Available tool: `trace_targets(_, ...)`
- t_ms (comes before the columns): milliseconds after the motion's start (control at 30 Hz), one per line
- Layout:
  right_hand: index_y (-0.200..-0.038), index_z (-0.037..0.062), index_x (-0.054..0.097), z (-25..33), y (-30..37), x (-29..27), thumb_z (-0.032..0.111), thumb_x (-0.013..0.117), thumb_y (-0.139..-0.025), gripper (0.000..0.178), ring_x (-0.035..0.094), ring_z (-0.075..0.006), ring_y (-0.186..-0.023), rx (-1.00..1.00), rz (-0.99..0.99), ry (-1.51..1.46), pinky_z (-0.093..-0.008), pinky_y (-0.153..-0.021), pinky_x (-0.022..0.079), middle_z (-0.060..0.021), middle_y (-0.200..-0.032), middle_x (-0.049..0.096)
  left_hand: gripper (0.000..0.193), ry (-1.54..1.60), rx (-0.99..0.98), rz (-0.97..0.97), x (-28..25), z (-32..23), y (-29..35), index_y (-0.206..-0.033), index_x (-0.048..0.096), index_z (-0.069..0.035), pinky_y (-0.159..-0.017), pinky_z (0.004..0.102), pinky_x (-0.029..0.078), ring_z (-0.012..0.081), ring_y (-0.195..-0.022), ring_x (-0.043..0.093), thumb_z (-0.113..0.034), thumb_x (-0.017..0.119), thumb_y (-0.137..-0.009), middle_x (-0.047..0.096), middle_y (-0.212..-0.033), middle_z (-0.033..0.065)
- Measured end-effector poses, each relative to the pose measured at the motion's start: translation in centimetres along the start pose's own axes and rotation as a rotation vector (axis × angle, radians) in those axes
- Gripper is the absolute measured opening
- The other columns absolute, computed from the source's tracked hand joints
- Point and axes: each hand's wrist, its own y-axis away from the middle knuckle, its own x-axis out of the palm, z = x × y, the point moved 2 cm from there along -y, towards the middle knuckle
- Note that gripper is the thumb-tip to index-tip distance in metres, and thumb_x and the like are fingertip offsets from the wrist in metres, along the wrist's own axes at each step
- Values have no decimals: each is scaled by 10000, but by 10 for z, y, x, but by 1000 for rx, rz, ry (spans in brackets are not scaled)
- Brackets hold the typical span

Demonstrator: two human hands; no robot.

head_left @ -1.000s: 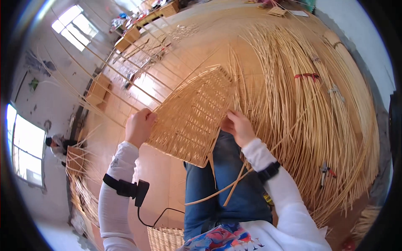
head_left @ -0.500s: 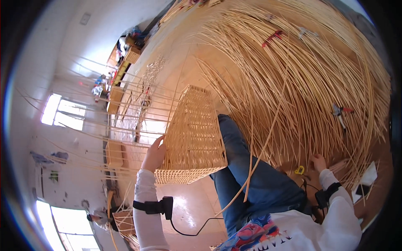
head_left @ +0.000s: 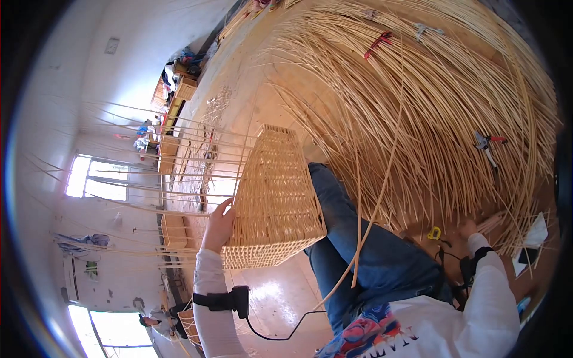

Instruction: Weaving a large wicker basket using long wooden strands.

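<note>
gone from the basket (head_left: 277,191), my right fingers (head_left: 467,225) reach aside, grip unclear; left fingers (head_left: 225,206) hold it, best kept steady.

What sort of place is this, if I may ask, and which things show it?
It is probably a basket-weaving workshop. The left hand holds a seemingly unfinished woven basket, a wide spread of long, pale rods lies to the right, and red-handled cutters rest on them.
</note>
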Motion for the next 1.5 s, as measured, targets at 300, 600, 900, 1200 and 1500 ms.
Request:
trace_targets(300,-1156,-55,625,9,-20,-25,210,551,-884,387,606,-432,-1075,44,-56,-132,-434,-945,486,-289,-1129,638,415,296,-126,28,-13,-67,-8,-1318,549,-39,-467,255,407,80,-518,512,-329,460,-1034,629,-683,44)
trace_targets(600,-1185,-33,608,-22,-48,-29,286,583,-898,430,648,-369,-1019,6,47,112,-410,-859,518,-242,-1127,659,295,406,-69,-36,-47,-74,36,-1207,580,-23,-752,289,536,167,-868,677,-220,484,-1010,703,-991,123)
trace_targets(900,-1171,26,636,-20,-56,-43,270,561,-898,373,627,-395,-1063,-37,-237,-276,-459,-913,501,-247,-1132,650,257,168,104,-330,-13,-46,75,-1064,672,40,-815,285,470,138,-866,586,-163,573,-942,683,-954,62)
trace_targets(1200,-1174,6,580,64,-73,-213,72,557,-813,367,538,-418,-1127,-277,-774,14,-461,-1001,421,-259,-1177,587,267,204,-93,-662,26,-42,88,-1062,659,57,-802,318,487,155,-847,591,-180,571,-976,678,-984,85)
trace_targets(1500,-1544,113,103,68,-154,-238,228,660,-900,859,218,-269,-1457,276,-294,746,-427,-1129,315,-91,-1593,186,336,191,-267,-911,19,2,126,-1129,664,47,-803,277,489,132,-894,622,-219,656,-924,712,-963,89)
